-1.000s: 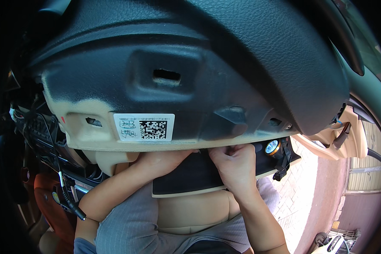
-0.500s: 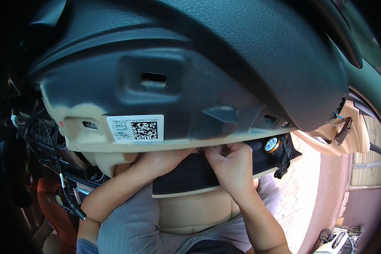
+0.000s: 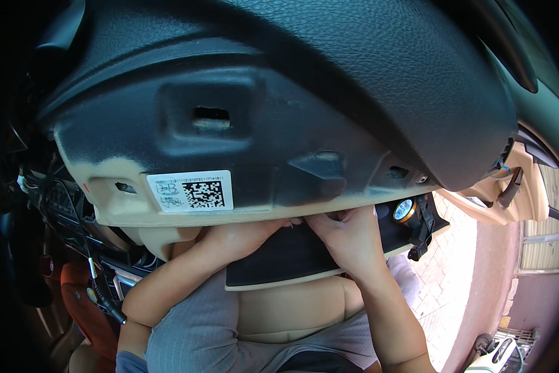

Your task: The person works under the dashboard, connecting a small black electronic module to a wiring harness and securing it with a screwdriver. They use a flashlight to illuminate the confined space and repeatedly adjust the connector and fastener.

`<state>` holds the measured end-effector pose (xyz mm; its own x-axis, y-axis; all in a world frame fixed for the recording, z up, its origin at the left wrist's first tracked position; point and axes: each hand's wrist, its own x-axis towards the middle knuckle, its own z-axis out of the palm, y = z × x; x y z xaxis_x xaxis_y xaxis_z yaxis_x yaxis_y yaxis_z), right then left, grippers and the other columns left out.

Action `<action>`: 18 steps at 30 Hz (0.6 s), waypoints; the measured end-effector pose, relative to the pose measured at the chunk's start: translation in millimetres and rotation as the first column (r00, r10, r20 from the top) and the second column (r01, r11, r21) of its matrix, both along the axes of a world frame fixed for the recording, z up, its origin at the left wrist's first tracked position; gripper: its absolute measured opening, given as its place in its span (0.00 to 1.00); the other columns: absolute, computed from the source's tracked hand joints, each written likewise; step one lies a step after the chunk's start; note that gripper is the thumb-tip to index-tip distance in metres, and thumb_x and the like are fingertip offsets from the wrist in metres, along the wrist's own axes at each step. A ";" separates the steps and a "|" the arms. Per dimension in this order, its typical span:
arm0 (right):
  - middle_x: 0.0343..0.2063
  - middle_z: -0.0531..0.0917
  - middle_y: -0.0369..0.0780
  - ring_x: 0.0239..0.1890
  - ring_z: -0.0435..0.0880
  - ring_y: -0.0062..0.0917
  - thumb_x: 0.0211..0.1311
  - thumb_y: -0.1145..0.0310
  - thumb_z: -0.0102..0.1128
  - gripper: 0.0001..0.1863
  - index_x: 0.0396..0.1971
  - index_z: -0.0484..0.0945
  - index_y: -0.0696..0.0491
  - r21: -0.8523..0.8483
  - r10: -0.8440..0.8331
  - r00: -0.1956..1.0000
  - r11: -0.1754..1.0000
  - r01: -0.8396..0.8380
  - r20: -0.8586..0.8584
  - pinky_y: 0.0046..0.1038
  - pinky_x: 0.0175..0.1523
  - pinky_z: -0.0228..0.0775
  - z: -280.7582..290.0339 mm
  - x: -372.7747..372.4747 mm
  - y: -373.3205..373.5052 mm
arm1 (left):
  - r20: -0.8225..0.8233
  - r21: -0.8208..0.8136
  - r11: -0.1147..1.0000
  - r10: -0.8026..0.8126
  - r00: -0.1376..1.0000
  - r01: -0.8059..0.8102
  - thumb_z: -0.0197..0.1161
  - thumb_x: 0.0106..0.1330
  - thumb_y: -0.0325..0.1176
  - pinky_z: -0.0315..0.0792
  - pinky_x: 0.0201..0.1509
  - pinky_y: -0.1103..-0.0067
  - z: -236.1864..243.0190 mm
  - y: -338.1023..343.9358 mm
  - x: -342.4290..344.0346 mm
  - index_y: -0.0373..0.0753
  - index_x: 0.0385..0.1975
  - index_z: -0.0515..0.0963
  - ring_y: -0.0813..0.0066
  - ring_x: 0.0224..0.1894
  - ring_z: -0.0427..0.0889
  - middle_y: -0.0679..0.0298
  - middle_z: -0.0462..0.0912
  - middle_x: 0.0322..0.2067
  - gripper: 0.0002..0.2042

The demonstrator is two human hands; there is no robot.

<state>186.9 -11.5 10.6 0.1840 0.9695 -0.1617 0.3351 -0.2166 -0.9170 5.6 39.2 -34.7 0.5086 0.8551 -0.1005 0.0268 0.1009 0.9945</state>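
Before me is a car dashboard (image 3: 348, 168), dark on top with a beige lower edge and a white coded label (image 3: 189, 191). At that edge my left hand (image 3: 245, 236) reaches in from the left, its fingertips pinched close to the right hand's. My right hand (image 3: 349, 239) has its fingers curled up beneath the edge, thumb toward the left hand. The overhang hides most of the fingers, and whatever they hold cannot be made out. Below both hands lies a lowered glove box lid (image 3: 273, 264), dark inside with a beige rim.
A lit headlamp (image 3: 405, 210) with a black strap rests at the lid's right end. Loose cables with a black plug (image 3: 111, 308) hang at the left by the opened centre console. A beige seat (image 3: 289, 308) lies below; an open beige door (image 3: 500, 193) stands right.
The view has shifted slightly, so the dashboard appears a little to the left. My right hand has pushed slightly further up under the edge; the left hand stays nearly in place.
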 end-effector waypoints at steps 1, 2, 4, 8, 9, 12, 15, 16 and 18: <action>0.34 0.89 0.37 0.38 0.84 0.17 0.61 0.79 0.67 0.08 0.40 0.85 0.60 0.007 0.013 1.000 1.000 -0.013 0.012 0.23 0.47 0.75 0.5 0.7 1.3 | 0.006 -0.011 1.000 -0.003 1.000 0.003 0.67 0.68 0.23 0.82 0.48 0.76 -0.6 0.1 -0.4 0.34 0.44 0.85 0.72 0.41 0.88 0.59 0.89 0.38 0.07; 0.34 0.89 0.37 0.39 0.84 0.18 0.60 0.80 0.67 0.08 0.40 0.85 0.60 -0.046 0.003 1.000 0.999 -0.002 0.025 0.23 0.48 0.76 0.7 0.9 2.4 | 0.013 -0.023 1.000 -0.007 1.000 0.007 0.67 0.67 0.23 0.81 0.49 0.76 -1.0 0.3 -0.8 0.34 0.44 0.85 0.71 0.41 0.88 0.59 0.89 0.38 0.07; 0.34 0.89 0.37 0.39 0.85 0.19 0.60 0.80 0.67 0.08 0.39 0.85 0.60 0.005 0.018 1.000 1.000 -0.018 0.002 0.24 0.48 0.75 2.1 1.8 2.8 | -0.034 0.021 0.999 -0.047 0.998 0.048 0.66 0.71 0.24 0.85 0.49 0.76 -1.5 1.5 -1.8 0.32 0.50 0.81 0.70 0.43 0.88 0.57 0.86 0.44 0.10; 0.34 0.89 0.37 0.39 0.85 0.20 0.59 0.80 0.68 0.07 0.38 0.85 0.60 0.051 0.015 0.999 0.999 -0.012 -0.044 0.24 0.49 0.76 2.9 1.8 4.4 | -0.024 -0.002 1.000 -0.020 1.000 0.020 0.67 0.68 0.24 0.81 0.50 0.76 0.3 1.5 -1.5 0.35 0.44 0.85 0.71 0.43 0.88 0.60 0.89 0.39 0.07; 0.32 0.88 0.37 0.38 0.85 0.19 0.58 0.80 0.67 0.07 0.37 0.85 0.60 0.075 0.022 0.999 0.997 -0.019 -0.046 0.24 0.47 0.75 2.6 1.6 4.8 | -0.013 -0.018 1.000 -0.020 1.000 0.020 0.68 0.68 0.24 0.82 0.50 0.76 1.1 1.3 -1.5 0.34 0.45 0.85 0.71 0.43 0.88 0.60 0.89 0.39 0.08; 0.32 0.88 0.40 0.36 0.85 0.21 0.60 0.79 0.67 0.07 0.38 0.85 0.61 0.070 0.043 0.999 0.997 -0.042 -0.024 0.25 0.44 0.76 1.4 2.9 5.5 | 0.024 -0.077 0.997 -0.016 1.000 0.018 0.68 0.68 0.23 0.82 0.50 0.76 2.3 1.0 -1.1 0.34 0.46 0.84 0.71 0.43 0.88 0.59 0.89 0.40 0.09; 0.34 0.89 0.45 0.35 0.87 0.26 0.63 0.76 0.66 0.09 0.41 0.85 0.62 -0.001 0.061 0.998 0.998 -0.061 -0.016 0.29 0.42 0.78 1.2 6.9 4.6 | 0.070 -0.133 0.991 -0.008 0.998 0.017 0.68 0.68 0.22 0.83 0.49 0.76 1.1 1.0 -0.2 0.33 0.47 0.83 0.71 0.43 0.88 0.59 0.89 0.41 0.09; 0.33 0.89 0.45 0.35 0.87 0.26 0.63 0.75 0.66 0.09 0.41 0.85 0.62 -0.016 0.059 0.998 0.998 -0.059 -0.025 0.29 0.42 0.78 0.9 7.7 4.0 | 0.084 -0.135 0.991 -0.007 0.996 0.018 0.68 0.68 0.22 0.83 0.49 0.76 0.3 1.3 0.5 0.32 0.48 0.83 0.72 0.43 0.88 0.58 0.88 0.41 0.10; 0.32 0.89 0.45 0.34 0.87 0.25 0.63 0.75 0.66 0.09 0.41 0.85 0.62 -0.028 0.061 0.998 0.998 -0.062 -0.030 0.29 0.41 0.77 0.1 8.7 3.4 | 0.076 -0.113 0.993 -0.013 0.997 0.022 0.68 0.69 0.22 0.83 0.49 0.77 -0.7 1.9 0.9 0.32 0.48 0.83 0.72 0.43 0.88 0.58 0.88 0.41 0.10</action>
